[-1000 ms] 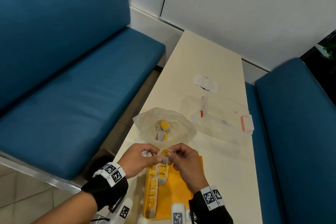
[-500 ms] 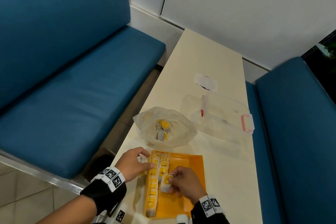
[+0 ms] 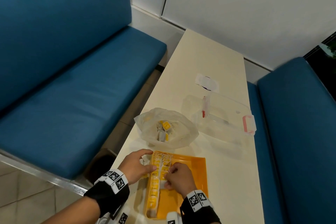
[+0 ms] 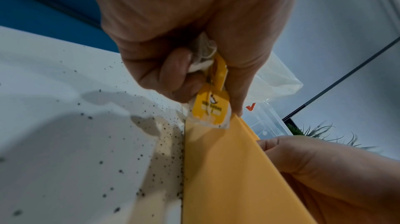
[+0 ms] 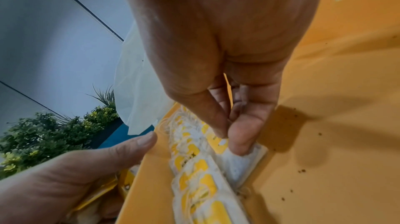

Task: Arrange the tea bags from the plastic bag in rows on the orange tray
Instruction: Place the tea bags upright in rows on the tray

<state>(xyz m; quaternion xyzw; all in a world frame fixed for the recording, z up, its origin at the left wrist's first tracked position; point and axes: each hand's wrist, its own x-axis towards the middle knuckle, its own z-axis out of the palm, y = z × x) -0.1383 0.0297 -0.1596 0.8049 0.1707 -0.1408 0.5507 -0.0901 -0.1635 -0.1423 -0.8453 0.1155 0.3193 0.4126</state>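
The orange tray [image 3: 190, 178] lies at the near end of the table, with one long row of yellow-tagged tea bags [image 3: 154, 187] along its left side and a shorter second row beside it. My right hand [image 3: 171, 176] [image 5: 225, 135] pinches a tea bag [image 5: 244, 161] and holds it down on the tray floor at the near end of the second row. My left hand [image 3: 143, 162] [image 4: 203, 87] grips a small bunch of tea bags [image 4: 211, 107] against the tray's left wall [image 4: 227, 167]. Behind the tray, the open plastic bag [image 3: 181, 132] holds more tea bags [image 3: 164, 127].
A clear plastic box [image 3: 223, 112] with a pink latch [image 3: 248, 122] stands right of the bag. A white scrap of paper [image 3: 206, 82] lies farther back. Blue benches [image 3: 72, 96] [image 3: 300, 132] flank the narrow table. Tea crumbs [image 4: 164, 142] speckle the tabletop beside the tray.
Both hands held a tea bag up over the tray's far edge. My right hand has since brought it down into the second row, and my left hand has dropped to the tray's left edge.
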